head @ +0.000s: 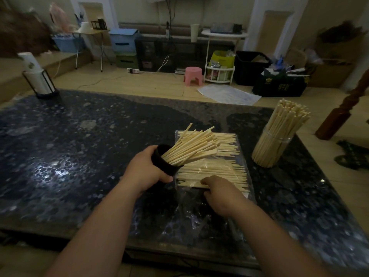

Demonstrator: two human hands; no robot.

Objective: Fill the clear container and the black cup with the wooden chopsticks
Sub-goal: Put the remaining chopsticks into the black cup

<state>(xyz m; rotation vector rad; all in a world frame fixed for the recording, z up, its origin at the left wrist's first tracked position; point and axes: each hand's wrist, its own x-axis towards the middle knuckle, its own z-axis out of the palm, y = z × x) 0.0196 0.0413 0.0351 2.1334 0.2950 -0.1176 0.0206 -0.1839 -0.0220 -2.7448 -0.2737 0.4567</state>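
Two bare forearms reach in from the near edge. Left hand (146,170) wraps its grip round the black cup (162,164), which is tipped to the right, low over the dark tabletop (79,146), with a bundle of chopsticks (191,145) fanning out of its mouth. Right hand (221,193), just beside it, has thumb and curled fingers pinching the near ends of the loose chopsticks (215,170) lying on a plastic sheet (244,159). Far right stands the clear container (269,150), upright and packed with more sticks.
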